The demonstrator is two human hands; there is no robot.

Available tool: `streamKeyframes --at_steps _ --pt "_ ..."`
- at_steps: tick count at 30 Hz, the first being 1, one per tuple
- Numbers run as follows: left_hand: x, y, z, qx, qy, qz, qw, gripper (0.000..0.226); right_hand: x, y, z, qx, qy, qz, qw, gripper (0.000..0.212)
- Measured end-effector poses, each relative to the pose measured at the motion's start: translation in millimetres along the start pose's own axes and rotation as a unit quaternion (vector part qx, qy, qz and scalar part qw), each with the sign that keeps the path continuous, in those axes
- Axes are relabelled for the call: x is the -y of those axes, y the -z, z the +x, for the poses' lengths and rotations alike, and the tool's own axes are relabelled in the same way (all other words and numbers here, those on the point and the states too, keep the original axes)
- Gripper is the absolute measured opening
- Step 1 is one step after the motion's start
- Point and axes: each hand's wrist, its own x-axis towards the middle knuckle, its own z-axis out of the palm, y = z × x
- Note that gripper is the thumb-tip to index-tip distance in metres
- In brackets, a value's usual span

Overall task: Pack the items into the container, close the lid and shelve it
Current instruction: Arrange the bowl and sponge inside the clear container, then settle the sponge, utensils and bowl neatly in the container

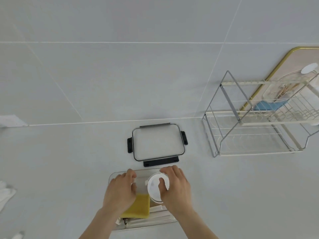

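We are working at a white counter (69, 169), with a wire shelf rack (255, 125) standing far right, well apart from everything else. Near us sits the clear container (113, 176), and both hands are inside its rim. Just beyond it, the lid (158, 143) lies flat with its black latches folded out. In the container we see a yellow sponge (139, 207) and pale sticks (151, 216) along the near right side. Our right hand (176, 187) is wrapped around a white-capped cup (156, 186), seating it upright. Our left hand (120, 188) is curled over something small and white; we cannot tell what, nor whether it is gripped. Packing looks nearly done. Next we likely free both hands and bring the lid over squarely.
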Motion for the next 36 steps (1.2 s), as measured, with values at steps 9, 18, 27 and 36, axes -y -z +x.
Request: streamKeyframes --at_steps 9,18,27,36 --pt "-25 -31 0 0.154 0.013 -0.011 0.988 0.031 -6 -22 -13 0.177 -0.029 -0.107 0.978 0.045" --pt "-14 -12 -3 0.115 0.013 -0.023 0.993 0.038 -3 -22 -11 0.195 0.036 -0.093 0.976 0.037" --pt "21 43 -10 -0.028 -0.007 0.026 0.999 0.053 28 -52 -10 0.382 0.135 -0.103 0.908 0.088" --pt "31 41 -30 -0.058 0.012 0.022 0.998 0.044 27 -49 1 0.395 0.128 -0.096 0.905 0.079"
